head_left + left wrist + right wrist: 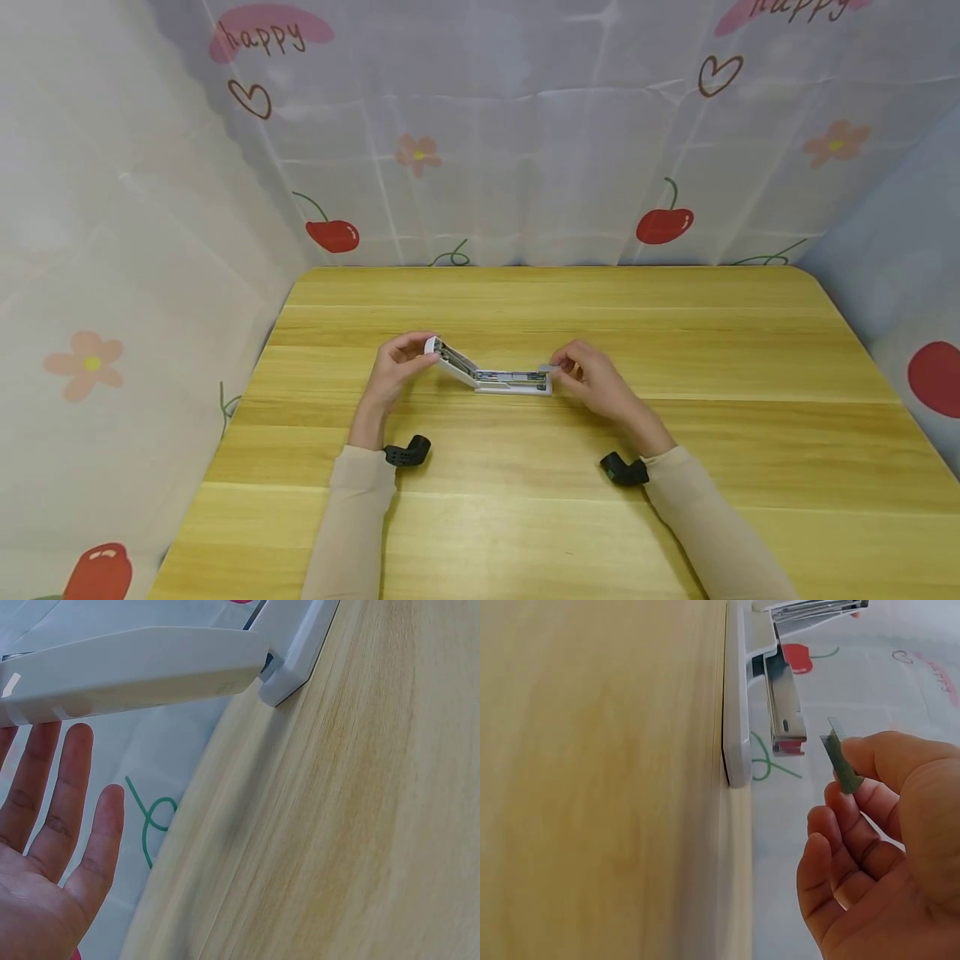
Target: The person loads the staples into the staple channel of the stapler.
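Note:
A white stapler (pixel 513 390) lies on the wooden table, its top arm raised to the left and its metal staple channel (pixel 784 701) exposed. My left hand (pixel 392 371) holds the far end of that raised arm between thumb and fingers. From the left wrist, the arm's white outer side (pixel 150 671) shows above the fingers (pixel 71 780); the thumb is hidden. My right hand (pixel 592 382) is beside the stapler's right end. Thumb and index finger there pinch a short strip of staples (pixel 843 766), held a little apart from the channel's end.
The wooden table (pixel 495 508) spreads around the stapler on all sides. A pale curtain (pixel 525 167) with cherries and flowers hangs behind its back edge. Black wrist cameras, one on the left wrist (pixel 408 452) and one on the right (pixel 624 469), stick out over the table.

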